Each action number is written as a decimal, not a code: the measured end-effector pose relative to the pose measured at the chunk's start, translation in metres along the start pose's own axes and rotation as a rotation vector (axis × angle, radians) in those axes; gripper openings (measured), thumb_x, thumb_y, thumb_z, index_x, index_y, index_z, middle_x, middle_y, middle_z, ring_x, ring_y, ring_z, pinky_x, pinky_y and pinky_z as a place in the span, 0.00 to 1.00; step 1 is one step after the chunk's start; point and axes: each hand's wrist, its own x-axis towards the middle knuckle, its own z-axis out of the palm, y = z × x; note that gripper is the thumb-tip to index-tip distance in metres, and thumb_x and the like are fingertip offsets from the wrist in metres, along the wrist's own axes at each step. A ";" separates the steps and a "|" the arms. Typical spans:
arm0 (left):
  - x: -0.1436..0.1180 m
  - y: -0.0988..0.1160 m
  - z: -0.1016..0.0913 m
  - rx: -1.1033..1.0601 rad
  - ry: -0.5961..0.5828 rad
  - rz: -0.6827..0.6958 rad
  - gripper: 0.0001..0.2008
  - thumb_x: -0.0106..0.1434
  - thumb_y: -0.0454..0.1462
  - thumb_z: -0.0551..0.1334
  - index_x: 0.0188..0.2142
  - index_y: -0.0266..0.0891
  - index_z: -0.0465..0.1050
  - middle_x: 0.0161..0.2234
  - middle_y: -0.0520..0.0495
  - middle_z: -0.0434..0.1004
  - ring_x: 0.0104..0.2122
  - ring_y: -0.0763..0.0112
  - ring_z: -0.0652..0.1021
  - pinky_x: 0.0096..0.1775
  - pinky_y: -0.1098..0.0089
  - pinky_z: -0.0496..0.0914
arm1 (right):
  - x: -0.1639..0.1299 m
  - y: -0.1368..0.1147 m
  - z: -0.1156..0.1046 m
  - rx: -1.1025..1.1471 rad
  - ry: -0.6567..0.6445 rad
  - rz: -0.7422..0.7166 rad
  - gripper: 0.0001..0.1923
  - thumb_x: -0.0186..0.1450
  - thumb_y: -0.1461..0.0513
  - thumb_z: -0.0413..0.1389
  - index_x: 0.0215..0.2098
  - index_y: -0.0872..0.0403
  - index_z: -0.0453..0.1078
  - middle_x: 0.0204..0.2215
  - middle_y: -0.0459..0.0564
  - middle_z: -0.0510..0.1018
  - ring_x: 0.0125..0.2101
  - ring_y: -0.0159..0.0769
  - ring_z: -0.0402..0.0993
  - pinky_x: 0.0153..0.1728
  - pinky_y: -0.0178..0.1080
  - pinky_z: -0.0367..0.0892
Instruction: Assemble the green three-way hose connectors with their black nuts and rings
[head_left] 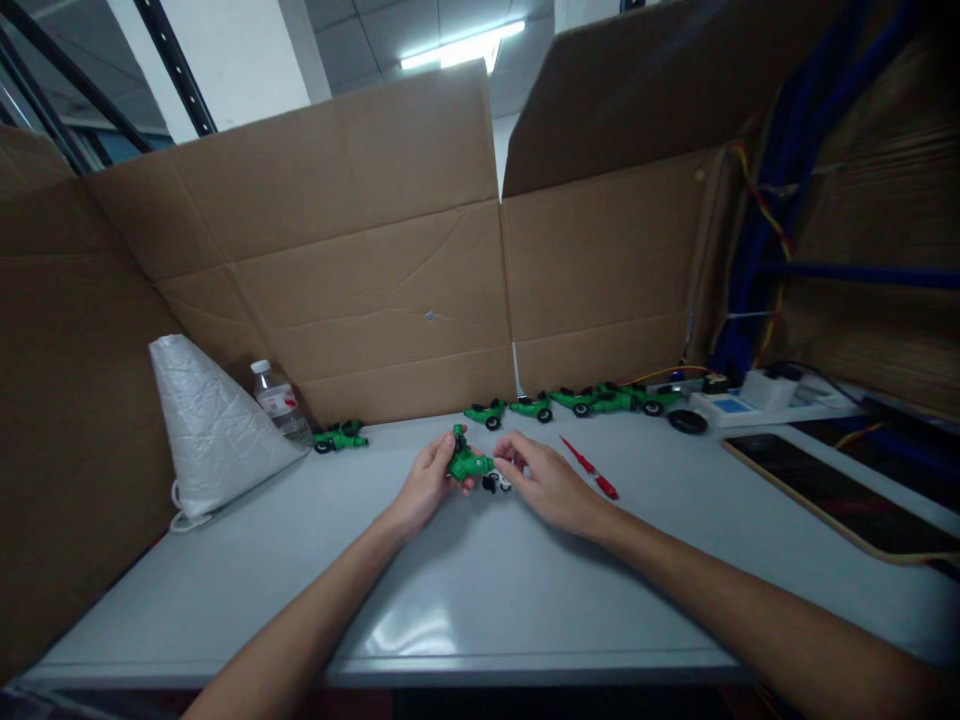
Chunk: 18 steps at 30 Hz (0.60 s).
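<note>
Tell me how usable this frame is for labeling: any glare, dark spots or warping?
Head view: a ceiling light blows out at top; its glare streaks the table near the front edge; the right side by the dark panel is dim; wide-angle warping bends the cardboard walls; the green toy is small and soft.

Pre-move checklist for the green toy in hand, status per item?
1. Left hand grips the green toy vehicle: ok, fingers wrapped on it above the table.
2. Right hand at the toy: ok, fingertips meet its right end.
3. Small black and white parts within reach: ok, lying on the table just below the toy.
4. Red screwdriver reachable: ok, lying free right of the right hand.
5. Wheel seated on the held toy: cannot tell, fingers hide it.
6. Finished green toys clear of the hands: ok, lined up along the cardboard wall.
</note>
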 end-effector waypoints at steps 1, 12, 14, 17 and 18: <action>-0.001 -0.001 0.001 0.014 -0.009 0.006 0.31 0.66 0.55 0.67 0.58 0.34 0.72 0.39 0.44 0.80 0.25 0.72 0.78 0.27 0.72 0.73 | 0.000 -0.002 0.001 0.033 -0.001 0.012 0.08 0.76 0.58 0.52 0.42 0.52 0.69 0.33 0.46 0.77 0.35 0.38 0.74 0.39 0.39 0.65; -0.015 0.008 0.025 0.116 -0.070 0.081 0.31 0.67 0.49 0.69 0.65 0.40 0.72 0.53 0.37 0.78 0.30 0.71 0.79 0.31 0.70 0.78 | -0.002 -0.011 0.008 0.296 -0.042 0.030 0.12 0.77 0.53 0.49 0.45 0.51 0.68 0.35 0.47 0.79 0.37 0.39 0.76 0.42 0.41 0.69; -0.016 0.010 0.026 0.117 -0.068 0.095 0.29 0.66 0.47 0.69 0.64 0.39 0.74 0.54 0.37 0.77 0.33 0.70 0.78 0.33 0.71 0.78 | -0.003 -0.011 0.008 0.271 -0.044 0.027 0.12 0.77 0.53 0.48 0.43 0.50 0.67 0.35 0.47 0.78 0.37 0.39 0.75 0.42 0.41 0.68; -0.017 0.011 0.027 0.160 -0.080 0.116 0.27 0.67 0.46 0.69 0.62 0.39 0.76 0.53 0.38 0.77 0.34 0.70 0.78 0.35 0.70 0.78 | -0.004 -0.011 0.007 0.197 -0.025 0.021 0.13 0.77 0.53 0.47 0.38 0.50 0.65 0.33 0.46 0.75 0.36 0.39 0.72 0.40 0.41 0.67; -0.017 0.011 0.026 0.183 -0.089 0.125 0.26 0.67 0.46 0.68 0.62 0.40 0.76 0.52 0.39 0.77 0.34 0.70 0.78 0.36 0.69 0.78 | -0.004 -0.012 0.006 0.185 -0.025 0.016 0.13 0.76 0.53 0.47 0.37 0.50 0.64 0.32 0.46 0.74 0.35 0.39 0.72 0.40 0.40 0.66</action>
